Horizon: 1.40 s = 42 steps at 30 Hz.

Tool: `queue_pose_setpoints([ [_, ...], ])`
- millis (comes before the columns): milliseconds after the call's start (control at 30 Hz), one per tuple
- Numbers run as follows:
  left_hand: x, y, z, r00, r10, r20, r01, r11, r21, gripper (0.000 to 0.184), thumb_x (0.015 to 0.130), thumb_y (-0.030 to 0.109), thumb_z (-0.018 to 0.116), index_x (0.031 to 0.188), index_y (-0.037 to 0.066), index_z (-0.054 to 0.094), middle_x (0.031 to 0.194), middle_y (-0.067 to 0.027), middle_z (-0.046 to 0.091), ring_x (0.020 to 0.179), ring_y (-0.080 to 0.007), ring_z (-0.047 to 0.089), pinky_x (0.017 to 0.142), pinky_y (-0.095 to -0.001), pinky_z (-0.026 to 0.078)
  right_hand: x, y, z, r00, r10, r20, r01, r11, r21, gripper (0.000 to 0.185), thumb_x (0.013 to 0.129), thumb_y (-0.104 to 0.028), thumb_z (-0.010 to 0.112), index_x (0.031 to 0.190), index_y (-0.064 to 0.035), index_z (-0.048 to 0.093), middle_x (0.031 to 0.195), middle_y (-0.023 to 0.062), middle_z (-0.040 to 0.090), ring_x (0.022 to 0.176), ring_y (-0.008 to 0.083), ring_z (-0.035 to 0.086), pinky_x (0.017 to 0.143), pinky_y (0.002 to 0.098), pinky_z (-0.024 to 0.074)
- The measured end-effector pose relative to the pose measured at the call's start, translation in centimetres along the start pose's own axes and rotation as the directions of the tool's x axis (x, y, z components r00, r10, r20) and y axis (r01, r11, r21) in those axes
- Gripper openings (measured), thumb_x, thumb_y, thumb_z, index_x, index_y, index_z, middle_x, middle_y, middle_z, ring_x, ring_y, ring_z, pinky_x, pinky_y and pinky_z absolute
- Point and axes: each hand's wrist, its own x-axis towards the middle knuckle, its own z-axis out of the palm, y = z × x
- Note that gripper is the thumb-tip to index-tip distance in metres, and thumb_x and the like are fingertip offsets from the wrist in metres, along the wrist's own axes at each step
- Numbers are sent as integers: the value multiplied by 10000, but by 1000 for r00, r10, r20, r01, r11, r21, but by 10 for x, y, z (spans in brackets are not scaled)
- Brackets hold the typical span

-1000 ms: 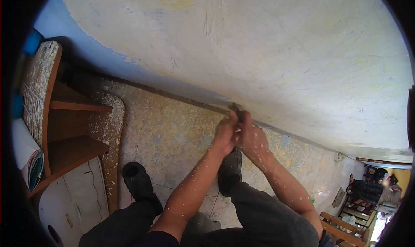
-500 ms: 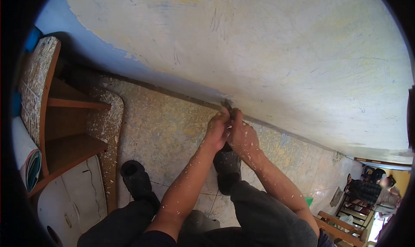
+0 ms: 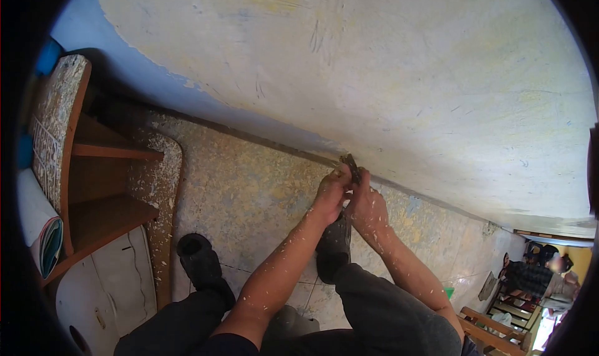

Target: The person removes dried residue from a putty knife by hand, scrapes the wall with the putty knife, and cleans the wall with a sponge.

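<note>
Tool, small and dark, lies between the two hands at the foot of the wall, its upper end near the wall surface; contact cannot be told. Left hand: grip closed round the tool from the left, fingers bent. Right hand: grip clamped on the tool from the right, thumb extended along it. Hands just beside each other, partly hiding the tool. Pale specks dot both forearms. Wall mostly off-white, with yellowish tinges and dark scratch marks; blue paint at upper left has a ragged edge, narrowing along the base toward the tool. A dark strip runs where wall meets floor; floor mottled, littered with pale flakes. Right shoe stands below the hands, left shoe well apart to the left. At left, a wooden shelf unit, flake-strewn on its panels, carries rolled papers; a white panel sits below. Lower right: slatted wooden furniture, a small green item, and people in the background.
</note>
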Motion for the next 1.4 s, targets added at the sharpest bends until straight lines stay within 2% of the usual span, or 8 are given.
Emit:
queue_pose_setpoints([
  [167,-1,3,-1,997,41,-63,-44,998,-54,149,935,170,470,1022,85,555,907,8,575,796,-110,537,713,-276,464,7,-10,3,998,53,40,-49,995,-90,504,822,-104,544,1245,-39,279,734,227,629,645,432,605,542,508,482],
  [233,-2,12,-4,986,102,-135,-105,994,-20,208,935,300,512,973,104,570,844,31,567,747,-82,522,615,-259,419,14,-14,8,999,-8,52,11,998,-58,507,818,-91,545,1246,-38,278,725,213,631,629,439,599,531,515,478],
  [367,-3,16,-1,988,113,-106,-105,992,74,202,928,301,525,963,109,575,831,29,578,739,-80,523,616,-257,419,8,-4,7,990,-134,-48,137,989,58,494,827,-89,531,1246,-29,275,689,229,617,611,449,592,513,521,468],
  [433,-9,11,9,992,67,-103,-44,977,208,145,924,176,496,980,62,566,868,6,573,764,-101,523,678,-266,438,-5,-4,2,999,2,-46,4,990,141,468,838,-73,507,1238,-14,273,714,236,619,612,444,594,502,518,466],
  [967,11,-7,1,981,193,-9,-193,981,-2,171,884,111,477,1030,63,553,896,-7,564,822,-129,533,777,-293,445,7,12,-16,997,-74,-13,74,997,20,392,870,-146,481,1212,-60,310,638,280,583,630,461,591,532,536,466],
  [1033,-2,-2,18,978,199,-66,-203,978,-47,167,882,112,475,1022,66,554,888,-5,562,822,-129,532,777,-295,439,8,8,-22,990,-37,135,34,999,26,359,876,-203,455,1182,-64,327,728,303,602,716,475,602,621,551,477],
  [1300,-2,-12,19,988,142,-62,-134,985,112,124,869,100,462,956,80,548,866,-1,543,766,-127,537,738,-283,457,-9,19,-5,998,51,-35,-48,997,63,401,854,-113,502,1207,-62,318,675,258,603,617,464,589,538,540,475],
  [1400,-11,-6,29,986,134,-96,-138,990,-36,119,900,136,470,964,76,551,877,-9,550,780,-125,536,737,-289,451,-3,13,-6,1000,-5,5,5,999,40,432,850,-102,503,1228,-52,300,673,257,603,618,461,590,539,534,477],
])
